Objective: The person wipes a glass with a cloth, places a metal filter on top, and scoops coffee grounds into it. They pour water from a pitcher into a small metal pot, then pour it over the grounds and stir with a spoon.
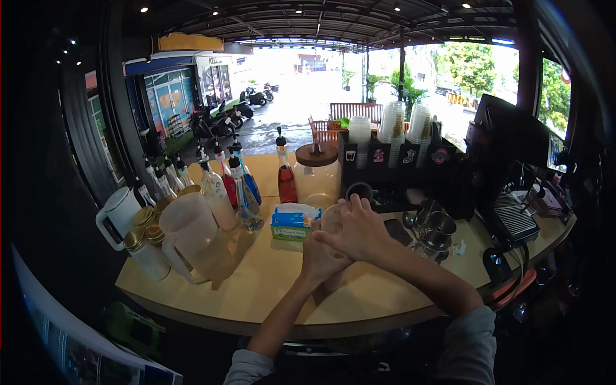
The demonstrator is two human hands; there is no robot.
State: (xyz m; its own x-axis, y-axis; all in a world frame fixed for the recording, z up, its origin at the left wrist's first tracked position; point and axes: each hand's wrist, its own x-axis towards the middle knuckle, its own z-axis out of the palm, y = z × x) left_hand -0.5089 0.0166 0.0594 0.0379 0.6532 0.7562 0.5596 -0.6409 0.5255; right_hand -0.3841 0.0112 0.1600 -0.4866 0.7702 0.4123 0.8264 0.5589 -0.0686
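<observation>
A clear plastic cup (pixel 332 220) stands over the counter in front of me, partly covered by my fingers. My left hand (pixel 319 258) is closed around its lower part. Over the upper right side and rim of the same cup curl the fingers of my right hand (pixel 360 228); whether a lid lies under them cannot be seen. Just behind the cup is a blue and green tissue pack (pixel 295 221). A dark round cup (pixel 359 190) shows beyond my right fingertips.
Left on the wooden counter (pixel 256 289) stand a plastic pitcher (pixel 186 231), gold-lidded jars (pixel 144 247) and several pump bottles (pixel 247 199). Behind are a wooden-lidded jar (pixel 317 176) and stacked cups (pixel 393 122). Metal cups (pixel 439 230) and an espresso machine (pixel 513 215) stand right.
</observation>
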